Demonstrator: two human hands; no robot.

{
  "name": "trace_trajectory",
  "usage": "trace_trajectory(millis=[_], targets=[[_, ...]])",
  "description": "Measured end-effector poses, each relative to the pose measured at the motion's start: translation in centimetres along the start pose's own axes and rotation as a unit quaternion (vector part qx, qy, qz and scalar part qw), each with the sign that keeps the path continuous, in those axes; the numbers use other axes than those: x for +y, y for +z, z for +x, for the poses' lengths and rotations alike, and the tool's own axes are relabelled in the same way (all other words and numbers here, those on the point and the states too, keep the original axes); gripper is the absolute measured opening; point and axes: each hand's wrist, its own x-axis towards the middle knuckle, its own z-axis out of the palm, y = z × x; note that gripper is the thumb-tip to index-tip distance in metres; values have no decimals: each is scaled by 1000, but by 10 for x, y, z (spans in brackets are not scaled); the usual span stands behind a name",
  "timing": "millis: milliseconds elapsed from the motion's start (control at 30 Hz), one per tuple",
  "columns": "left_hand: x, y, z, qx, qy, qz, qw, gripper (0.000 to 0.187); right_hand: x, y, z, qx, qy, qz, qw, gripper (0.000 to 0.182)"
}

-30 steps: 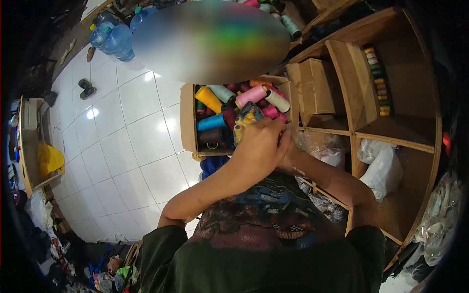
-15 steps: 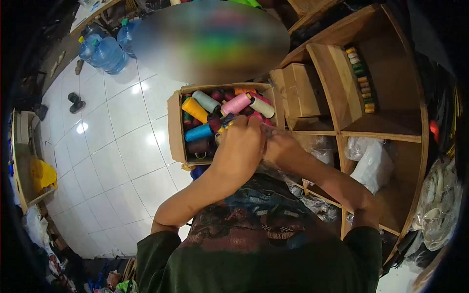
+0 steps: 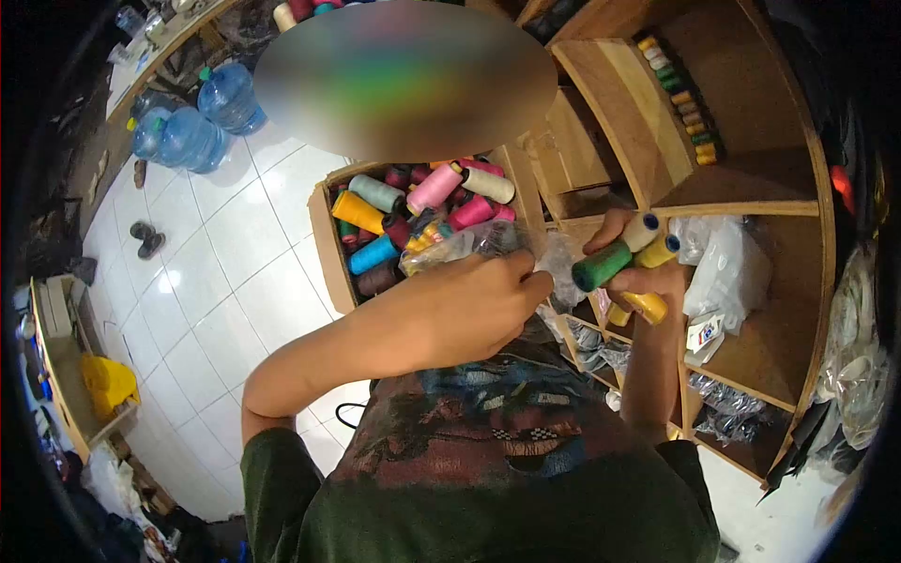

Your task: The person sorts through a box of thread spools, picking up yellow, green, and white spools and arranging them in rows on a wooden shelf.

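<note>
My left hand [image 3: 488, 310] is closed on the gathered top of a clear plastic bag [image 3: 460, 246]. Small yellow and other coloured spools show through the bag, which rests on the thread cones in a cardboard box [image 3: 324, 235]. Over to the right, my right hand [image 3: 657, 279] grips several small thread spools, among them a green spool [image 3: 603, 266] and a yellow spool [image 3: 657, 251]. A pale spool end sticks up beside them. In the box lie a pink cone [image 3: 435, 190], an orange-yellow cone [image 3: 358, 212], a blue cone [image 3: 374, 254] and others.
Wooden shelves [image 3: 741, 208] stand close on the right, with a row of small spools [image 3: 680, 103] above and white plastic bags [image 3: 727, 281] below. Large blue water bottles [image 3: 192, 139] stand on the tiled floor [image 3: 235, 235]. A blurred oval covers the area beyond the box.
My hands have come apart. The right hand has moved right and now shows several spools in its grip; the left stays near the box with the bag. The view has shifted slightly.
</note>
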Motion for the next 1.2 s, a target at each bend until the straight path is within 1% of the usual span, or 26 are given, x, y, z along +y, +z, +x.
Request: trace_trajectory(millis=[33, 67, 100, 133, 167, 233, 333, 400, 433, 467, 567, 667, 700, 733, 767, 867, 933, 967, 1067, 1167, 1200], targets=[[-2, 3, 8, -39, -13, 35, 999, 18, 11, -7, -5, 19, -21, 91, 995, 40], [-4, 4, 14, -111, -28, 40, 993, 15, 19, -16, -10, 22, -29, 155, 987, 39], [-13, 12, 19, -151, -37, 77, 985, 15, 29, -23, -16, 26, -35, 219, 975, 38], [-28, 29, 22, -190, -47, 110, 974, 15, 42, -24, -21, 82, -76, 214, 970, 44], [-42, 47, 25, -227, -58, 142, 962, 15, 48, -27, -25, 95, -61, 276, 955, 49], [-59, 83, 41, -236, -171, 145, 945, 15, 61, -31, -30, 164, -75, 263, 948, 51], [-97, 138, 36, -265, -119, 260, 921, 24, 67, -23, -29, 201, -94, 261, 939, 48], [-117, 149, 23, -208, -95, 225, 947, 26, 72, -24, -32, 192, -67, 246, 948, 46], [-123, 145, 18, -177, -84, 206, 959, 27, 74, -26, -33, 186, -53, 236, 952, 45], [-133, 140, 18, -250, -102, 159, 950, 33, 83, -31, -31, 159, -56, 273, 947, 41], [-130, 137, 7, -244, 23, 297, 923, 43, 89, -31, -28, 158, -37, 269, 950, 40], [-153, 170, -8, -161, 46, 389, 906, 52, 95, -36, -28, 144, -31, 290, 946, 40], [-149, 166, -6, -189, 43, 371, 908, 54, 97, -36, -30, 139, -27, 298, 944, 40], [-147, 161, -2, -216, 40, 355, 909, 57, 100, -35, -28, 128, -59, 299, 944, 39], [-145, 155, 3, -241, 37, 340, 908, 59, 99, -34, -28, 139, -55, 301, 942, 38], [-127, 124, 16, -283, 19, 278, 918, 58, 100, -33, -30, 158, -49, 302, 939, 38], [-134, 130, 8, -249, 23, 274, 928, 51, 107, -37, -31, 155, -53, 297, 941, 39], [-139, 135, 5, -232, 28, 275, 933, 48, 108, -38, -30, 159, -57, 315, 934, 40], [-150, 154, -1, -192, 34, 328, 924, 37, 113, -40, -29, 156, -59, 356, 919, 43], [-157, 152, -5, -183, 67, 322, 926, 32, 106, -34, -24, 155, -60, 398, 902, 35], [-154, 143, -1, -186, 107, 328, 920, 28, 107, -37, -22, 153, -59, 353, 921, 34]])
